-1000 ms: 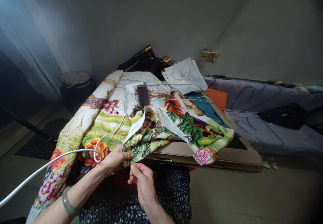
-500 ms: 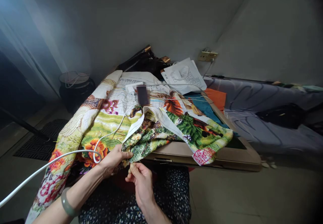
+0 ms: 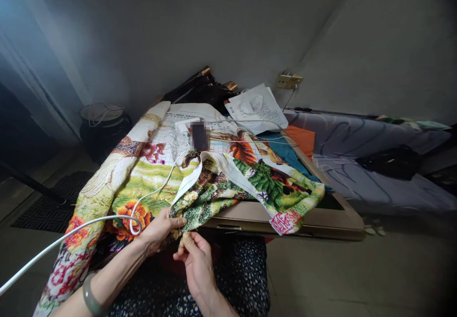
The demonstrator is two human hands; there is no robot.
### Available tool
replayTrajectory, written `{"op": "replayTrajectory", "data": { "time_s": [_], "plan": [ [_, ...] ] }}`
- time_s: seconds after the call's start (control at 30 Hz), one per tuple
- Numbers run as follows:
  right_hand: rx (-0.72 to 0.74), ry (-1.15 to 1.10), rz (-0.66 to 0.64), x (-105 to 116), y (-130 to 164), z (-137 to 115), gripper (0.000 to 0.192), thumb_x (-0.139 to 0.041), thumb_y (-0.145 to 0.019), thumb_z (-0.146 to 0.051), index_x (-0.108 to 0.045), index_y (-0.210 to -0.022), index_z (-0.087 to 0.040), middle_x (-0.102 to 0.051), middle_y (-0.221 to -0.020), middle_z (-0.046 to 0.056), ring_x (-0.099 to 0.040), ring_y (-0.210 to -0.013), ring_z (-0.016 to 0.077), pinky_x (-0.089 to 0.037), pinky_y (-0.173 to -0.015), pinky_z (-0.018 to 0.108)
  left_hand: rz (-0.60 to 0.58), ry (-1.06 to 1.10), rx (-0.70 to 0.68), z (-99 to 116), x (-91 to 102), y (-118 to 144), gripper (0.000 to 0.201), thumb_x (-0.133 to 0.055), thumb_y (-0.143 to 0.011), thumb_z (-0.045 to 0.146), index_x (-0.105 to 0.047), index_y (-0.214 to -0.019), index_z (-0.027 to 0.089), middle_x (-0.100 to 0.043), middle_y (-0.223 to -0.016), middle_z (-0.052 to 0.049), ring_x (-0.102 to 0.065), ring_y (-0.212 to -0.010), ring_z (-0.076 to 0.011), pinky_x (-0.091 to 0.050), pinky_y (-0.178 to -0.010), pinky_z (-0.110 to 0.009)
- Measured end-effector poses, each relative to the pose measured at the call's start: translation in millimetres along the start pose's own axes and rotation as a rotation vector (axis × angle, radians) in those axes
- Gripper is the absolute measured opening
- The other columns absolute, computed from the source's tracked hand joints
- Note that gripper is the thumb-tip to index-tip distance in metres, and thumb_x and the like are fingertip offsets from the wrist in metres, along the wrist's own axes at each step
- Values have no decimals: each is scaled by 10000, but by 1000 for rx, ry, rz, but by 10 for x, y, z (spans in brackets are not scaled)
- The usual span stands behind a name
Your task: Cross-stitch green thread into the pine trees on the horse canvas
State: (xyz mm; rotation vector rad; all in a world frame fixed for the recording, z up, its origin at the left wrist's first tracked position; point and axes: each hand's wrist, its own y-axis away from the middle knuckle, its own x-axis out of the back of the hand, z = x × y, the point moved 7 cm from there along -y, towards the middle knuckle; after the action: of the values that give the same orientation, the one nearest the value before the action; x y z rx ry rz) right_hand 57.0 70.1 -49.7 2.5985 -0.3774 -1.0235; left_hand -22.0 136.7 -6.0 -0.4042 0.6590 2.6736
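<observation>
Your head camera is looking forward and down, close over the cloth (image 3: 152,174), perhaps losing dark edges.

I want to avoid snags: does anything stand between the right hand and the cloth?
Nothing visible does: the cloth's near edge lies just beyond the right hand. The left hand grips that edge alongside, and the cable loops left of both hands, outside the gap.

Room on my right, white cable (image 3: 43,255) on my left.
I could swing my right hand (image 3: 200,260) out over the floor (image 3: 321,279) before the tan box (image 3: 332,224); the cable loops close by my left wrist, and ahead the bunched cloth (image 3: 214,186) and dark block (image 3: 199,135) obstruct a low pass.
</observation>
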Motion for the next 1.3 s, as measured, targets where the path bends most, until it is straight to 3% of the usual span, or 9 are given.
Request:
{"op": "replayTrajectory", "data": {
  "time_s": [0.27,0.6,0.93,1.3],
  "plan": [
    [27,209,45,118,-26,-81,377,-816,-629,-451,-666,-744,-124,-580,-666,-8,-542,-574,106,-511,-430,196,-24,21,-2,18,-34,9,320,-825,-543,325,-629,-704,129,-659,-596,-36,-568,-484,-136,-419,-485,-253],
    [70,26,49,29,-28,7,372,-825,-631,-441,-616,-681,-138,-555,-588,-38,-498,-498,80,-480,-455,206,-21,-8,25,-5,-61,30,318,-788,-576,379,-579,-638,147,-602,-470,-24,-517,-375,-137,-384,-405,-258],
    [92,66,58,43,30,-29,341,-805,-665,-423,-603,-735,-157,-532,-591,-50,-479,-498,78,-451,-453,193,36,3,-13,42,-33,38,289,-806,-538,303,-614,-677,138,-646,-595,-27,-551,-486,-132,-404,-490,-259],
    [51,-43,91,-22,51,12,377,-827,-637,-437,-574,-721,-171,-522,-566,-67,-475,-482,67,-444,-469,191,44,-20,-33,25,-17,37,273,-793,-565,320,-614,-656,134,-618,-555,-13,-516,-462,-112,-373,-461,-239]
  ]
}}
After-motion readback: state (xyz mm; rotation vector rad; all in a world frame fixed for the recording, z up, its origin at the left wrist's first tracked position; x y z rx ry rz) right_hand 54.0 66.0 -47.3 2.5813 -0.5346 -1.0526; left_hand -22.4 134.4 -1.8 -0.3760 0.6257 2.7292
